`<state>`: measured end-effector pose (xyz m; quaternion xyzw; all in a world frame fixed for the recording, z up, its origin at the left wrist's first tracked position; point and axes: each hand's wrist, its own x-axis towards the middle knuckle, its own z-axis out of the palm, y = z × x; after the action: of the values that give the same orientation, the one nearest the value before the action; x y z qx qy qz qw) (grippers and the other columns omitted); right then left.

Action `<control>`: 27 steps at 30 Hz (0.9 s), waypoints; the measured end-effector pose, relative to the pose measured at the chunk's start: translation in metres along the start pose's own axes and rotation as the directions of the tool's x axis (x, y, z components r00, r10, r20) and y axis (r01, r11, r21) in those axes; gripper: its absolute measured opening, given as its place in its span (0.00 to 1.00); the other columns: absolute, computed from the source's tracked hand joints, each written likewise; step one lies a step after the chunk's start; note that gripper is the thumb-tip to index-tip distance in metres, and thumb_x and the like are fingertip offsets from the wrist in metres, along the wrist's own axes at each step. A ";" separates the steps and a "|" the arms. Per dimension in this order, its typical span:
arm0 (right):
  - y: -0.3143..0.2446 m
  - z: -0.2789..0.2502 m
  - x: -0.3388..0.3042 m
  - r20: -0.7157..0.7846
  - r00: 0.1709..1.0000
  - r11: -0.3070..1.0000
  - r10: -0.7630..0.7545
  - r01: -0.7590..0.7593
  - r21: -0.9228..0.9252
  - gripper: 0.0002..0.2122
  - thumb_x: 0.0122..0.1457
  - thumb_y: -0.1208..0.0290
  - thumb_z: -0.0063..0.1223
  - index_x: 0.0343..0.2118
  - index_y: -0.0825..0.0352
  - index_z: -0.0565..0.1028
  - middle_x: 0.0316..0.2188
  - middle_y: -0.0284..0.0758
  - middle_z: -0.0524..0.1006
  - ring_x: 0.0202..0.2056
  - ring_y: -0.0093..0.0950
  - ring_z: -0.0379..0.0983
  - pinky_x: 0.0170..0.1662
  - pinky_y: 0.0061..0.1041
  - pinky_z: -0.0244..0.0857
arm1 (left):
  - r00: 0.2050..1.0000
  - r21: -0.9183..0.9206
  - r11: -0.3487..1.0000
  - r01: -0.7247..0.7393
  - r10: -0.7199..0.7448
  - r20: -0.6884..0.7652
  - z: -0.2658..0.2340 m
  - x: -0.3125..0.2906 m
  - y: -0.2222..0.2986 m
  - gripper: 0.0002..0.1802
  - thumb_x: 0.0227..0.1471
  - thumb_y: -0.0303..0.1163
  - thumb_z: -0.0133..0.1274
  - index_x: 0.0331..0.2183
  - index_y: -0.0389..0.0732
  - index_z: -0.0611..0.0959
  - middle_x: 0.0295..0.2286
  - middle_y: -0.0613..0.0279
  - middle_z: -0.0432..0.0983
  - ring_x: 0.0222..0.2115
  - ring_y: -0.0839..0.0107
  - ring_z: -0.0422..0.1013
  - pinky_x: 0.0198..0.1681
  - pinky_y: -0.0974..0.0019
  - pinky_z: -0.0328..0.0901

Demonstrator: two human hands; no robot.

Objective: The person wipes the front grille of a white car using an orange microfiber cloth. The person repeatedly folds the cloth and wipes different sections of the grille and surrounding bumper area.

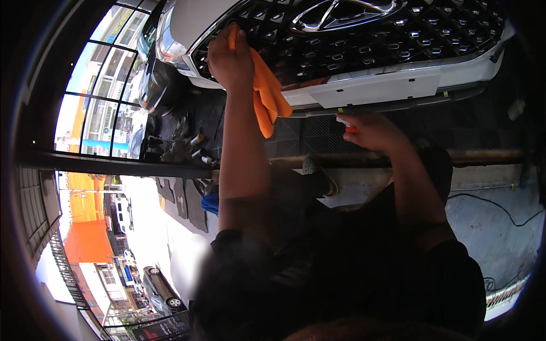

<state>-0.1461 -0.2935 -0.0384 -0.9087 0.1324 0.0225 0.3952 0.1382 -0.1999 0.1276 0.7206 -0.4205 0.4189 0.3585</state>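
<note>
My left hand (230, 54) is closed on an orange cloth (267, 94), which it presses at the left edge of a black car grille (341, 51) with small chrome studs. The cloth's loose end hangs down past the white bumper (375, 92). Lower and to the right, my right hand (375, 132) is wrapped round a spray bottle, of which only the white and orange-red trigger head (351, 128) shows. It stays apart from the bumper; the bottle's body is hidden by the hand.
A chrome emblem (347, 14) sits high on the grille. Several bottles (196, 148) stand on the dark tiled floor (318, 131) at the left. A black cable (500, 210) lies on the pale floor at the right. Large windows (102, 85) are at the far left.
</note>
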 end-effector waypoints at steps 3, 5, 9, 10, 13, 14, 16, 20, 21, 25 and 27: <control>-0.004 0.008 0.005 0.026 1.000 1.000 -0.001 0.002 -0.020 0.30 0.66 0.52 0.55 0.69 0.52 0.64 0.60 0.43 0.75 0.58 0.40 0.74 0.62 0.41 0.67 | 0.980 0.212 0.958 -0.195 0.179 0.092 -0.001 0.014 -0.004 0.14 0.55 0.40 0.60 0.44 0.52 0.88 0.37 0.57 0.84 0.38 0.52 0.80 0.45 0.52 0.72; 0.004 0.008 0.006 0.001 1.000 0.999 0.022 -0.022 -0.032 0.30 0.66 0.51 0.55 0.69 0.52 0.65 0.61 0.44 0.74 0.59 0.41 0.73 0.63 0.41 0.66 | 0.954 0.240 0.944 -0.228 0.167 0.249 -0.013 0.021 0.012 0.15 0.59 0.42 0.57 0.45 0.51 0.89 0.40 0.56 0.85 0.41 0.54 0.80 0.47 0.54 0.73; 0.005 0.009 0.004 0.011 1.000 0.999 0.014 -0.014 -0.033 0.30 0.66 0.50 0.54 0.69 0.52 0.65 0.62 0.43 0.72 0.60 0.40 0.72 0.64 0.41 0.65 | 0.933 0.202 0.963 -0.180 0.103 0.345 -0.052 0.030 -0.014 0.15 0.59 0.43 0.57 0.46 0.51 0.88 0.39 0.57 0.84 0.40 0.57 0.81 0.46 0.57 0.73; 0.005 0.006 0.002 0.009 1.000 0.999 0.028 -0.027 -0.028 0.30 0.66 0.50 0.54 0.69 0.52 0.65 0.62 0.43 0.72 0.61 0.40 0.72 0.64 0.41 0.65 | 0.937 0.172 0.985 -0.032 -0.030 0.347 -0.059 0.027 -0.014 0.15 0.58 0.42 0.59 0.45 0.48 0.87 0.38 0.58 0.84 0.39 0.58 0.81 0.45 0.57 0.74; 0.003 0.006 -0.003 -0.026 0.999 1.000 -0.022 0.022 -0.004 0.30 0.66 0.50 0.54 0.69 0.52 0.65 0.63 0.42 0.72 0.60 0.40 0.72 0.64 0.41 0.65 | 0.908 -0.143 0.900 0.412 -0.393 0.143 -0.072 0.000 -0.057 0.15 0.58 0.38 0.62 0.43 0.38 0.84 0.36 0.58 0.83 0.36 0.63 0.80 0.44 0.61 0.74; 0.003 0.007 -0.003 -0.050 0.998 0.999 -0.048 0.048 0.005 0.30 0.66 0.50 0.55 0.69 0.52 0.65 0.63 0.42 0.72 0.60 0.40 0.72 0.64 0.41 0.65 | 0.856 -0.309 0.805 0.506 -0.513 0.066 -0.073 -0.005 -0.068 0.16 0.59 0.37 0.62 0.42 0.35 0.83 0.37 0.57 0.83 0.36 0.66 0.79 0.44 0.62 0.74; 0.001 -0.003 -0.006 -0.067 0.998 1.000 -0.015 0.016 0.002 0.30 0.65 0.50 0.55 0.69 0.52 0.65 0.62 0.42 0.72 0.60 0.40 0.72 0.64 0.41 0.65 | 0.892 -0.417 0.808 0.416 -0.451 0.015 -0.058 -0.004 -0.043 0.15 0.60 0.34 0.63 0.40 0.31 0.82 0.37 0.57 0.81 0.37 0.69 0.78 0.44 0.65 0.73; -0.001 -0.002 -0.003 -0.050 0.998 1.000 -0.024 0.024 0.002 0.29 0.65 0.51 0.56 0.68 0.51 0.66 0.61 0.42 0.74 0.59 0.40 0.73 0.63 0.41 0.66 | 0.998 -0.051 0.997 0.060 -0.059 0.020 -0.024 0.016 -0.015 0.19 0.59 0.36 0.61 0.47 0.35 0.83 0.38 0.55 0.82 0.38 0.60 0.79 0.45 0.57 0.73; -0.002 -0.002 -0.002 -0.024 1.000 1.000 -0.006 0.006 0.006 0.29 0.65 0.52 0.56 0.68 0.51 0.66 0.60 0.43 0.74 0.59 0.40 0.73 0.63 0.41 0.66 | 0.994 0.070 0.995 -0.068 0.062 0.085 -0.015 0.020 -0.002 0.20 0.58 0.37 0.61 0.49 0.36 0.84 0.38 0.54 0.83 0.39 0.56 0.80 0.45 0.54 0.73; -0.005 0.003 0.001 0.027 0.999 1.000 0.030 -0.030 -0.004 0.29 0.66 0.52 0.55 0.68 0.50 0.67 0.58 0.43 0.75 0.58 0.41 0.74 0.62 0.42 0.66 | 0.995 0.132 0.991 -0.028 0.015 0.100 -0.005 0.009 0.006 0.24 0.56 0.43 0.61 0.53 0.45 0.85 0.39 0.53 0.81 0.42 0.53 0.80 0.49 0.53 0.72; -0.002 0.004 0.001 0.016 1.000 1.000 0.024 -0.024 0.011 0.29 0.66 0.51 0.55 0.68 0.50 0.66 0.58 0.44 0.76 0.58 0.41 0.74 0.62 0.42 0.67 | 0.969 0.242 0.956 -0.165 0.111 0.219 -0.013 0.003 0.006 0.24 0.55 0.42 0.61 0.53 0.46 0.85 0.38 0.52 0.81 0.42 0.53 0.79 0.49 0.52 0.72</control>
<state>-0.1448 -0.2894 -0.0397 -0.9046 0.1402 0.0334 0.4011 0.1299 -0.1918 0.1368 0.7687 -0.4462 0.4185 0.1866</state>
